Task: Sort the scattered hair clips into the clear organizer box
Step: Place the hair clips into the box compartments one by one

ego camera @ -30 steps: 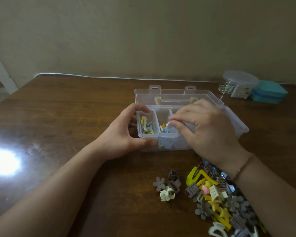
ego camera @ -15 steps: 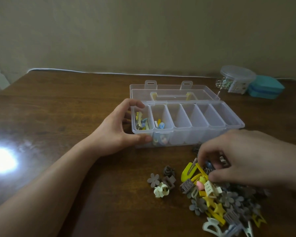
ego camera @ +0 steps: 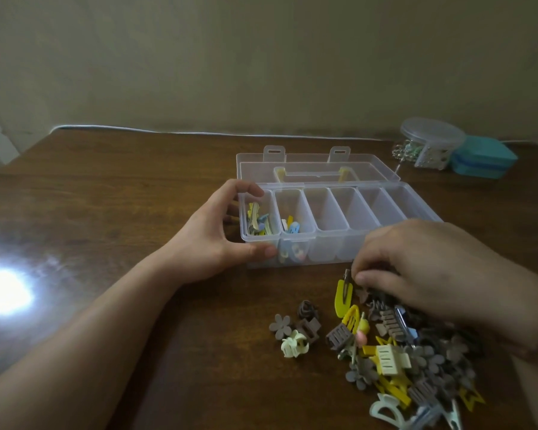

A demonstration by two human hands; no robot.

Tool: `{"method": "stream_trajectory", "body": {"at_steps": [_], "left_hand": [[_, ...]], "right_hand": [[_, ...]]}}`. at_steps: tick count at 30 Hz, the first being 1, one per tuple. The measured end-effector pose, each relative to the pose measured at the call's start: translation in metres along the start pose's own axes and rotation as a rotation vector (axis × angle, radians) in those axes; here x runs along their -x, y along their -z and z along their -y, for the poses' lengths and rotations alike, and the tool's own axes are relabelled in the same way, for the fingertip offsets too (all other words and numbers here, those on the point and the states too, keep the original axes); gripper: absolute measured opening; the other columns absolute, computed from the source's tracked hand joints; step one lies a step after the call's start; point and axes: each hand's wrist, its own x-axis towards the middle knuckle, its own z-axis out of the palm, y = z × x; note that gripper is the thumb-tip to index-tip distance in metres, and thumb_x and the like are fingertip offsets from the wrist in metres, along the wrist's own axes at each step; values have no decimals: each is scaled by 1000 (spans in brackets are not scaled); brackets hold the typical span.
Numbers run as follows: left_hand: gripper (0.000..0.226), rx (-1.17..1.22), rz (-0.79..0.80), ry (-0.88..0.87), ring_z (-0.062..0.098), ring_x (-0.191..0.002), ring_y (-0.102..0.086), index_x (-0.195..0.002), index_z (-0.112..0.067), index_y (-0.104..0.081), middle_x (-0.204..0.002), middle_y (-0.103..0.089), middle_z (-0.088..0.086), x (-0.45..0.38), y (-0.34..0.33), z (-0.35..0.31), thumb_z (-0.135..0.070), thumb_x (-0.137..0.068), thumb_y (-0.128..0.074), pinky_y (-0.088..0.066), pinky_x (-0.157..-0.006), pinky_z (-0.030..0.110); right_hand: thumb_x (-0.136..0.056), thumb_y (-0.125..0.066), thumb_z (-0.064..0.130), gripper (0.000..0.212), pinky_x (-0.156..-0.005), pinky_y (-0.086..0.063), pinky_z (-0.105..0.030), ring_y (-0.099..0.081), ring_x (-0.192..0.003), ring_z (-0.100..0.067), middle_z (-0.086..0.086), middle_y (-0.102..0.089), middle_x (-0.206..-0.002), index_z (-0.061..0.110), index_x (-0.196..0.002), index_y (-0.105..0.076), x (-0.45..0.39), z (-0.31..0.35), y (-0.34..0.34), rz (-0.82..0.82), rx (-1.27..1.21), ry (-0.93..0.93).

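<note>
While the left hand [ego camera: 221, 234] steadies the clear organizer box [ego camera: 323, 225], thumb curled along its near wall and fingers hooked over its far left corner, the right hand [ego camera: 423, 274] has dropped from over the compartments to the pile of hair clips [ego camera: 401, 346] just below its fingertips. Its thumb and forefinger are pinched narrow on the small metal end of a yellow snap clip [ego camera: 343, 297], which hangs flat beneath them; whether the clip has left the table [ego camera: 106, 197] cannot be told.

Such a clip is judged light, thin and stiff, its glossy face likely slippery, so the narrow end at the fingertips is the sensible place to grip, lifted straight out so its neighbours do not tangle with it. Claw clips beside it look bulkier and springy.

Compared with a second ago, the box is uncovered: two compartments nearest the left fingers hold clips, the four beyond sit bare. A small cluster of flower and claw clips [ego camera: 295, 330] lies apart, left of the right thumb.
</note>
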Motion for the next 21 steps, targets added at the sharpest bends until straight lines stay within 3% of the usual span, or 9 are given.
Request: {"method": "stream_trajectory", "body": {"at_steps": [3, 6, 8, 10, 13, 16, 18, 20, 21], "left_hand": [[71, 1, -3, -2, -3, -111, -57, -120, -43, -46, -126, -55, -18, 0, 0, -1, -52, -58, -81, -49, -96, 25], [69, 10, -3, -5, -2, -111, -57, -120, -42, -47, -126, -55, -18, 0, 0, -1, -45, -61, -83, -49, -95, 22], [70, 15, -6, -11, -1, -110, -58, -120, -41, -47, -125, -56, -18, 1, 0, -1, -44, -61, -84, -50, -94, 22], [69, 16, -3, -11, -2, -110, -57, -121, -40, -47, -124, -55, -19, 1, 0, -2, -42, -62, -83, -50, -94, 21], [71, 24, 4, -13, -3, -110, -57, -121, -41, -47, -124, -55, -21, 1, 0, -2, -49, -59, -83, -50, -93, 20], [72, 24, 4, -10, -3, -111, -56, -121, -41, -46, -126, -53, -20, 2, 0, -1, -49, -60, -83, -50, -92, 18], [69, 24, 0, -8, -3, -110, -56, -121, -40, -46, -126, -54, -19, 1, 0, -2, -43, -62, -83, -50, -91, 16], [68, 24, 2, -9, -3, -109, -56, -121, -39, -47, -126, -54, -18, 1, 0, -2, -41, -63, -83, -50, -89, 14], [69, 27, 4, -6, -3, -108, -56, -121, -39, -47, -126, -54, -18, 1, 1, -3, -42, -63, -84, -50, -89, 15]], "right_hand": [[-89, -53, 46, 16, -67, -47, -27, -55, -75, 2, 24, -62, -81, 40, -91, -68, -2, -6, -1, -188, -99, 8], [-87, -62, 31, 9, -56, -44, -9, -62, -65, 2, 12, -68, -69, 30, -86, -71, -6, -5, 0, -366, -510, 7], [-88, -64, 21, 9, -62, -47, -7, -66, -68, 1, 10, -71, -72, 24, -88, -72, -14, -1, -3, -537, -728, 8], [-89, -64, 17, 10, -65, -48, -7, -67, -71, 1, 8, -71, -72, 21, -91, -73, -25, 5, -10, -653, -779, 4], [-89, -67, 15, 11, -61, -42, -6, -60, -68, 6, 9, -70, -81, 18, -97, -74, -39, 14, -23, -647, -638, 18], [-88, -69, 19, 12, -74, -47, -21, -58, -83, -4, 14, -67, -87, 20, -99, -75, -45, 17, -30, -647, -427, 95], [-88, -68, 23, 13, -75, -49, -26, -59, -85, -7, 13, -69, -88, 21, -99, -75, -40, 16, -24, -645, -398, 148], [-87, -64, 33, 15, -70, -50, -21, -60, -80, -2, 16, -69, -86, 30, -99, -72, -26, 12, -14, -540, -399, 220], [-87, -60, 39, 15, -67, -49, -16, -61, -79, 1, 20, -67, -85, 40, -100, -68, -18, 11, -9, -412, -389, 237]]}}
